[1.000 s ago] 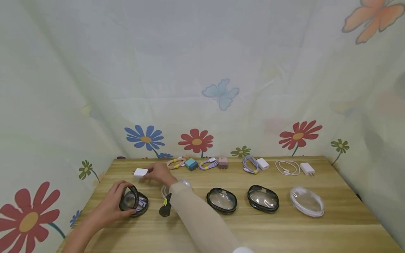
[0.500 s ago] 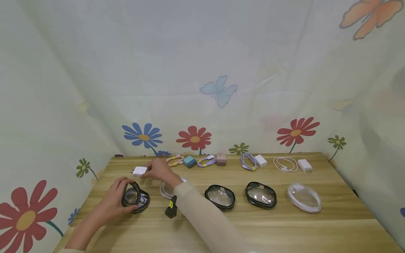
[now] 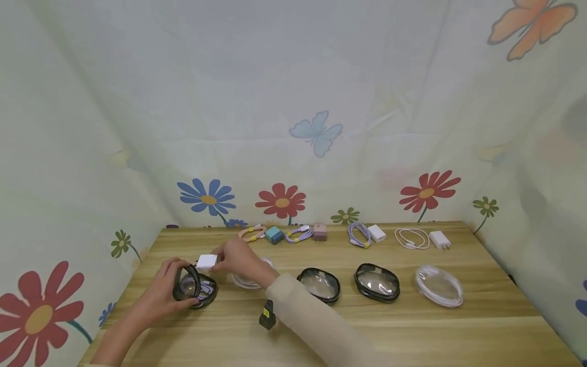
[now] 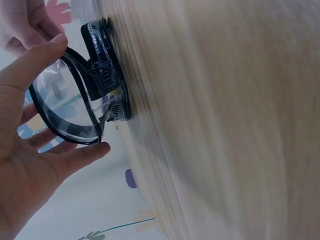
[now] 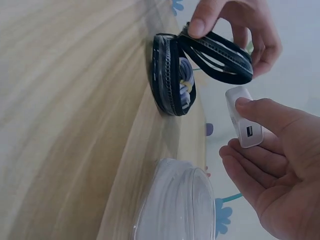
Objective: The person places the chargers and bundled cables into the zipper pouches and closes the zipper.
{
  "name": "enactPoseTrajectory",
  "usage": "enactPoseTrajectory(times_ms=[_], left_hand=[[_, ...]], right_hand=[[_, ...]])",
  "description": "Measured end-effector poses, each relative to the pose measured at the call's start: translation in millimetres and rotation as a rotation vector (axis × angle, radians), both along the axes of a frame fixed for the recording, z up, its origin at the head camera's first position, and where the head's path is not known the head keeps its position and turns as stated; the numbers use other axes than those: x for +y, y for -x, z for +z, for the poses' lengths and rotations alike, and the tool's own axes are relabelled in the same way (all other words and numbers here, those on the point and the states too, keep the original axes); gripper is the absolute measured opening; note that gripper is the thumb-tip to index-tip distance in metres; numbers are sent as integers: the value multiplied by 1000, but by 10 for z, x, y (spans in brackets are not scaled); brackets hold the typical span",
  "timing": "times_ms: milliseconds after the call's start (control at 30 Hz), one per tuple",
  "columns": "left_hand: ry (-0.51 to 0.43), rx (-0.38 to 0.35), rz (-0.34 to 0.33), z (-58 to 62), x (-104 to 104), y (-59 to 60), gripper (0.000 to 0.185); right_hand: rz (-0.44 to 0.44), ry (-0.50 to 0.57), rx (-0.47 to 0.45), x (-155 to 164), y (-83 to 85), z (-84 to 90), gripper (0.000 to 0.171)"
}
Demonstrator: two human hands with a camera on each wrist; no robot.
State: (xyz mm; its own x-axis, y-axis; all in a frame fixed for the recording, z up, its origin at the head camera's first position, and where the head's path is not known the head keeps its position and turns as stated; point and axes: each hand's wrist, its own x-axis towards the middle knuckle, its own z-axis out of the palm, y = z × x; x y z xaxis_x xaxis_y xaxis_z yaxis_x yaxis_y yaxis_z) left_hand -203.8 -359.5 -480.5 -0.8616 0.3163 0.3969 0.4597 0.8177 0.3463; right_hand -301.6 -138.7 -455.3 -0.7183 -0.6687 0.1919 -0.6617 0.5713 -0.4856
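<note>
A person's right hand (image 3: 236, 256) pinches a small white charger (image 3: 206, 261) between thumb and fingers, holding it just above an open black-rimmed clear case (image 3: 194, 288) near the left end of a wooden table (image 3: 412, 331). The left hand (image 3: 167, 285) curls its fingers round the case's raised lid (image 3: 187, 283), tilting it up off the base; the right wrist view shows a coiled purple cable (image 5: 185, 85) lying inside the base. Just beside the right hand sits a clear white-rimmed case (image 3: 247, 279), partly hidden by the beige sleeve (image 3: 312, 321). Further right along the table lie two closed black-rimmed cases (image 3: 319, 285) (image 3: 377, 282) and another clear white-rimmed one (image 3: 438, 286). Along the table's far edge are a peach cable (image 3: 254, 233), a teal charger (image 3: 274, 235), a lilac cable (image 3: 299, 234), a pink charger (image 3: 319, 232), a purple cable with a white charger (image 3: 377, 233), and a white cable (image 3: 412, 238) beside another white charger (image 3: 440, 239). A flower-printed cloth (image 3: 282, 201) hangs behind.
</note>
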Motion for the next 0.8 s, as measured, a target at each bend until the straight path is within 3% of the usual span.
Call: enactPoseTrajectory(times_ms=[333, 800], left_hand=[[12, 9, -14, 33, -1, -18, 88], [24, 0, -25, 45, 4, -16, 87]], right_hand=[[48, -48, 9, -1, -168, -31, 26], [61, -189, 173, -113, -312, -208, 31]])
